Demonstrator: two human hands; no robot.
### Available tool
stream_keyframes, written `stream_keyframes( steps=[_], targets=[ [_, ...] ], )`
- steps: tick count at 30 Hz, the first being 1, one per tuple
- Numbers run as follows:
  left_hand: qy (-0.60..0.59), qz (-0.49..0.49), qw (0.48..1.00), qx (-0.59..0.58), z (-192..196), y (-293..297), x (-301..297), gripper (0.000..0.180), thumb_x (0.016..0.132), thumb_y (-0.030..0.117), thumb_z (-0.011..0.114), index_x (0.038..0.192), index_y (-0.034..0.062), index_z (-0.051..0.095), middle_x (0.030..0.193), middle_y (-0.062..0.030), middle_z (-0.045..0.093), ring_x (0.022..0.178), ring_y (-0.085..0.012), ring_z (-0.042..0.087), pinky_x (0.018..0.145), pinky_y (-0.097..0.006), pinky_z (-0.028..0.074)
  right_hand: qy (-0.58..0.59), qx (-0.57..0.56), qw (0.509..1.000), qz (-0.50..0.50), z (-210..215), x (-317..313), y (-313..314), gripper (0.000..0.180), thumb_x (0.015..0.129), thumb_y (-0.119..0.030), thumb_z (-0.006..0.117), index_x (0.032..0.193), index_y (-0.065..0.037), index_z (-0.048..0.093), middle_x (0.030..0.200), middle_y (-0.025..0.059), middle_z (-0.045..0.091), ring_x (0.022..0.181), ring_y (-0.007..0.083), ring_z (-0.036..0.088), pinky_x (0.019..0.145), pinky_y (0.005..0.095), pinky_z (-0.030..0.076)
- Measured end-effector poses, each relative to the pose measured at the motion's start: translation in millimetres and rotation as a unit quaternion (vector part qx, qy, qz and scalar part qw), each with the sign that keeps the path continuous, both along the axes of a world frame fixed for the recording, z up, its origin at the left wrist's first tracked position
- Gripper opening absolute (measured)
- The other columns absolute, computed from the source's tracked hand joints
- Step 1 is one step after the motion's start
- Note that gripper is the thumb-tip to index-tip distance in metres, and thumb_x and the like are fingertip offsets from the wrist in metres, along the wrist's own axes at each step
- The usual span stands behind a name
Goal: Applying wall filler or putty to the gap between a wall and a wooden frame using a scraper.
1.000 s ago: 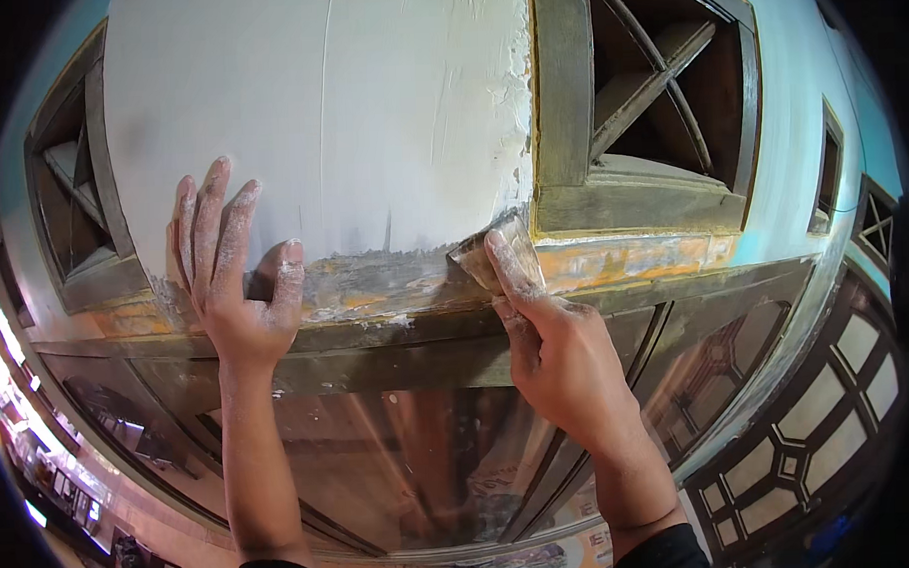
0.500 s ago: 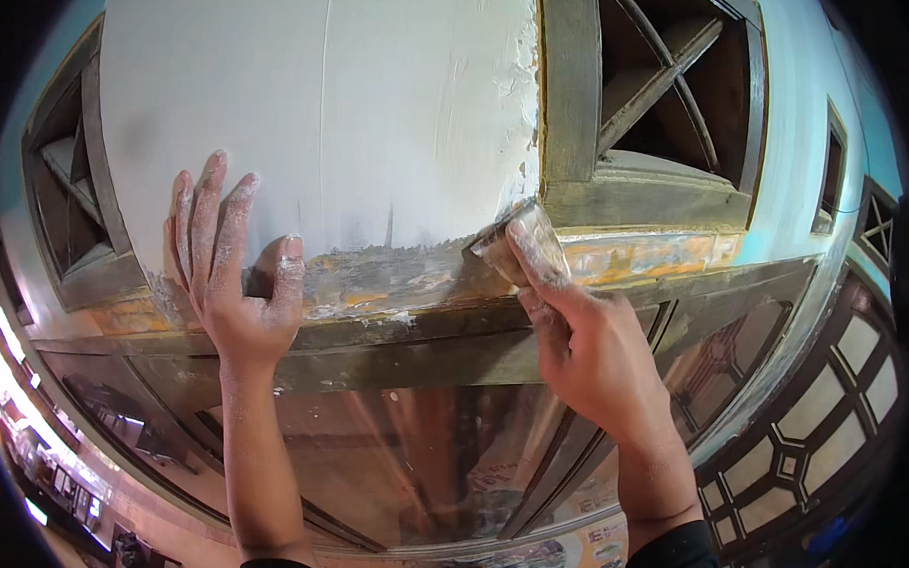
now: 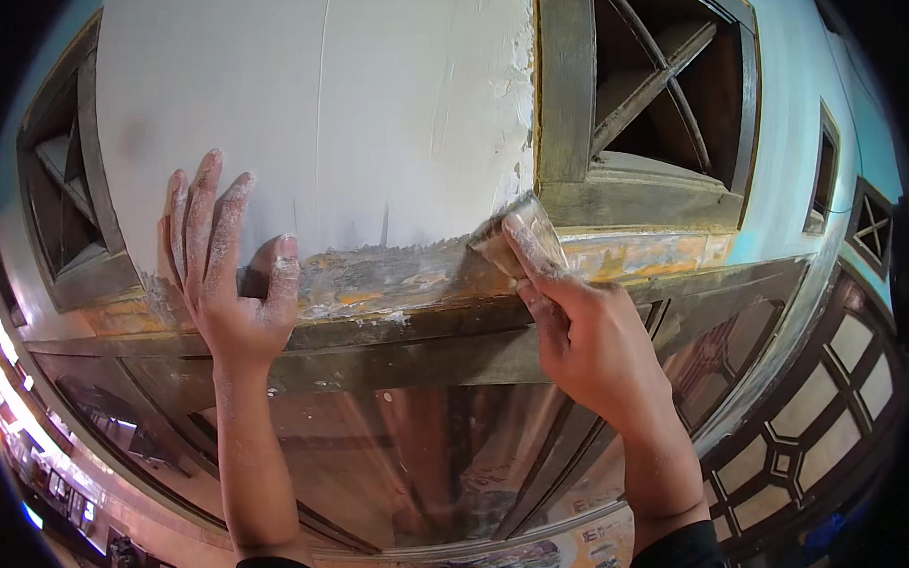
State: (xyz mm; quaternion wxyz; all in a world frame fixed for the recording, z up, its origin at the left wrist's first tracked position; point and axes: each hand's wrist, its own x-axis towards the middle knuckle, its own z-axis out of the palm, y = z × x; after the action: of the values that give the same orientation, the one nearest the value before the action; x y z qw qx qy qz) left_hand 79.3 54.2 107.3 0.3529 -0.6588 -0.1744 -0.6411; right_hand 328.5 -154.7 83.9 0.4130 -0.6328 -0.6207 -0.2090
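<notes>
Moved right: sandpaper (image 3: 518, 240) (seemingly folded) pinched under right hand (image 3: 587, 339) fingertips.

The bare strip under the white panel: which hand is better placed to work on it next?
Right. The right hand already presses the scraper against the strip; the left hand lies flat on the white panel, holding nothing.

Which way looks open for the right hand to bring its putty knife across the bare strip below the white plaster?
Probably leftward: the right hand presses the putty knife at the strip's right end, with nothing between until the left hand braced at the far end.
</notes>
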Motion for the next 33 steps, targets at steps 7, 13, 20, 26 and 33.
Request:
stream_keyframes(
  steps=[7, 13, 20, 26, 33],
  targets=[
    [-0.008, -0.007, 1.0, 0.004, -1.7, 0.2, 1.6, 0.05, 0.085, 0.02, 0.071, 0.132, 0.0022, 0.07, 0.153, -0.0157, 0.06, 0.149, -0.0421, 0.046, 0.123, -0.055, 0.028, 0.007, 0.002, 1.0, 0.017, 5.5, -0.3, 0.8, 0.019, 0.097, -0.014, 0.068, 0.111, -0.006, 0.076, 0.074, 0.0242, 0.068, 0.071, 0.0476, 0.067, 0.064, 0.055, 0.054],
    [-0.002, -0.007, 1.0, 0.002, -1.3, -0.3, -0.3, 0.052, 0.085, 0.021, 0.071, 0.133, 0.0021, 0.069, 0.153, -0.016, 0.059, 0.149, -0.0425, 0.046, 0.123, -0.055, 0.028, 0.01, 0.017, 0.999, 0.031, 3.2, 1.4, 2.9, 0.017, 0.097, -0.014, 0.067, 0.109, -0.006, 0.076, 0.074, 0.0249, 0.067, 0.07, 0.0479, 0.067, 0.063, 0.0547, 0.054],
    [-0.001, -0.004, 1.0, 0.002, -1.5, 0.5, 1.3, 0.052, 0.085, 0.021, 0.071, 0.133, 0.0014, 0.069, 0.153, -0.0166, 0.059, 0.148, -0.0433, 0.045, 0.123, -0.055, 0.029, 0.01, 0.03, 0.999, 0.043, 2.4, 4.4, 5.4, 0.017, 0.098, -0.014, 0.066, 0.109, -0.005, 0.076, 0.077, 0.0249, 0.069, 0.072, 0.048, 0.066, 0.066, 0.0547, 0.054],
    [-0.004, -0.01, 1.0, -0.003, -0.7, -1.8, -0.5, 0.052, 0.085, 0.02, 0.071, 0.133, 0.0009, 0.069, 0.153, -0.0169, 0.059, 0.149, -0.0433, 0.045, 0.123, -0.055, 0.029, 0.017, 0.001, 0.999, 0.032, 10.1, 0.2, 1.8, 0.017, 0.097, -0.014, 0.067, 0.108, -0.005, 0.076, 0.081, 0.026, 0.069, 0.074, 0.048, 0.067, 0.068, 0.0544, 0.054],
    [-0.005, -0.001, 1.0, -0.014, -1.0, -5.1, -2.9, 0.052, 0.085, 0.021, 0.071, 0.133, 0.0006, 0.069, 0.154, -0.0171, 0.058, 0.15, -0.043, 0.044, 0.124, -0.055, 0.028, 0.022, 0.008, 0.999, 0.045, 12.7, -3.3, 1.0, 0.019, 0.098, -0.013, 0.067, 0.112, -0.005, 0.076, 0.08, 0.0269, 0.068, 0.075, 0.0493, 0.066, 0.066, 0.0546, 0.054]
  ],
)
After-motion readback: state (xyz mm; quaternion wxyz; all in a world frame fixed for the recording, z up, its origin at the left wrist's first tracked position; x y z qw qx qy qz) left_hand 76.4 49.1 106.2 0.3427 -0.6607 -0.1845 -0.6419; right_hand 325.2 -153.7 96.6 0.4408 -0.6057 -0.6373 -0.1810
